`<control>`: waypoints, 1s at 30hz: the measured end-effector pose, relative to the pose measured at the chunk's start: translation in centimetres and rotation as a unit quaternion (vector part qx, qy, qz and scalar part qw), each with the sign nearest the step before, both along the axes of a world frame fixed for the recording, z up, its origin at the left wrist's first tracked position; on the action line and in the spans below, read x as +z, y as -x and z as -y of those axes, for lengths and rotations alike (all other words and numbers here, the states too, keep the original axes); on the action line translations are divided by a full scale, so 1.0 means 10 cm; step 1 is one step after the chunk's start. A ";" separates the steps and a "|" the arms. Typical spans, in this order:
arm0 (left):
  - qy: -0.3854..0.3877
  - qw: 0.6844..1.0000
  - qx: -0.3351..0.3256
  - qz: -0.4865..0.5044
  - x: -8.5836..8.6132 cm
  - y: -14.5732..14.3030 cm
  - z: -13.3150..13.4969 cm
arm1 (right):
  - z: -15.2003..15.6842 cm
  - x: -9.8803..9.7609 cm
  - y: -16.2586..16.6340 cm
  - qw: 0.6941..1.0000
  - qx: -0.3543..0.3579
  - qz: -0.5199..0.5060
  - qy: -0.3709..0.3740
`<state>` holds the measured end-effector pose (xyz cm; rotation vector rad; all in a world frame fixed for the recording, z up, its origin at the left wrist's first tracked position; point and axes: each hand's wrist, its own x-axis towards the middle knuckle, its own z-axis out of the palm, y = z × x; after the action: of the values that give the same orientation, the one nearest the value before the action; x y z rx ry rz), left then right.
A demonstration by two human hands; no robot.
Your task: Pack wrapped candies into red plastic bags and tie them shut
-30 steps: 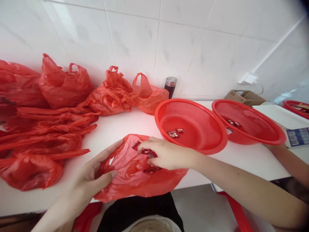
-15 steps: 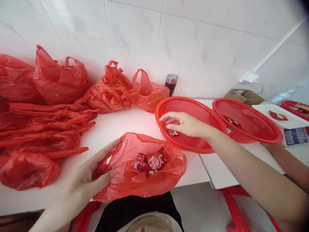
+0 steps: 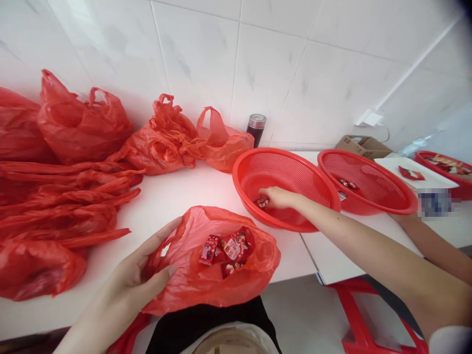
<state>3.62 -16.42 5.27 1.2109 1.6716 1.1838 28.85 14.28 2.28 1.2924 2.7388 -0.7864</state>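
Got the left hand [image 3: 129,278] holding the left side of a red plastic bag [image 3: 206,289], lower centre of the frame, with thumb and fingers spread wide. Can see red packets [image 3: 233,248] inside through the open mouth. Got the right hand [image 3: 279,197] down in a mesh basket [image 3: 295,177], right of centre, with fingertips at a small wrapped piece [image 3: 261,203]; can't tell if gripped or just touched. Also spot more bags [image 3: 86,125] across the left, plus a dark flask [image 3: 255,132] near upper centre.
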 end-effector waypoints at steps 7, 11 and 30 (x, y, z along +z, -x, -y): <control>0.003 1.000 -0.004 -0.021 0.07 -0.02 0.03 | 0.00 0.41 -0.12 0.996 -0.041 -0.070 0.040; -0.012 0.999 0.035 -0.037 0.02 -0.02 0.02 | 0.68 0.85 0.07 0.950 0.039 -0.275 0.145; 0.088 0.992 0.083 -0.014 -0.06 0.21 0.35 | 1.61 0.68 -0.19 0.927 0.318 0.013 -0.198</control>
<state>1.48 -19.87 4.69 0.9987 1.8854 1.0941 30.72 -1.79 9.09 0.3401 3.0873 -0.1627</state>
